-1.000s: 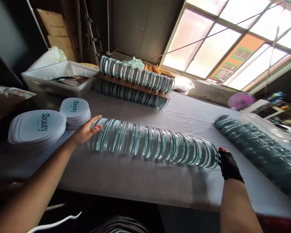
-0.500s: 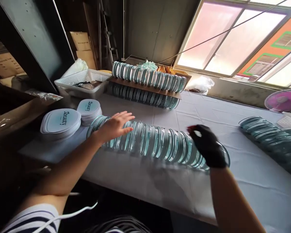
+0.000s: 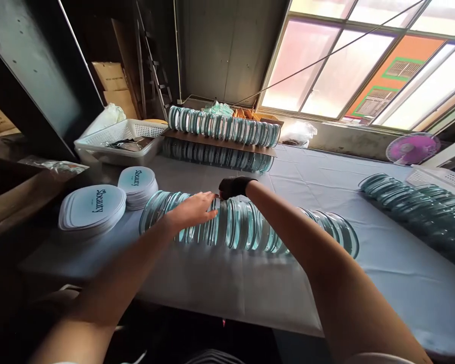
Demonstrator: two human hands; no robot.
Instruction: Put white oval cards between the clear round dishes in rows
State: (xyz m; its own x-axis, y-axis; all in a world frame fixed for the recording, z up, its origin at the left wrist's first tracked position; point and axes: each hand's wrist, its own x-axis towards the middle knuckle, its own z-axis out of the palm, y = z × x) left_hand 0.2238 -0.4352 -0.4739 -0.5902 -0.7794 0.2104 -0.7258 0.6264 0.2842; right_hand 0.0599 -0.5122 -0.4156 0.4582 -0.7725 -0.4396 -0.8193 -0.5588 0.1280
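Note:
A long row of round, clear, teal-tinted plastic cases [image 3: 246, 230] stands on edge, packed face to face, on the cloth-covered table before me. My left hand [image 3: 195, 210] is bare and rests over the top of the row left of its middle, fingers stretched out. Right beside its fingertips, my right hand [image 3: 235, 187], in a black glove, is closed at the upper rim of one case. What its fingers pinch is too small to make out. My right forearm passes over the row and hides part of its right half.
Two stacks of round printed cards [image 3: 93, 207] stand at the left, near a white plastic basket [image 3: 85, 144]. More cases [image 3: 222, 129] lie in rows at the back, with others [image 3: 420, 207] at the right. A pink fan [image 3: 412, 148] is at the far right.
My right hand has swung left from the row's right end to beside my left hand. My left hand has moved slightly right and down onto the row. The view has shifted a little.

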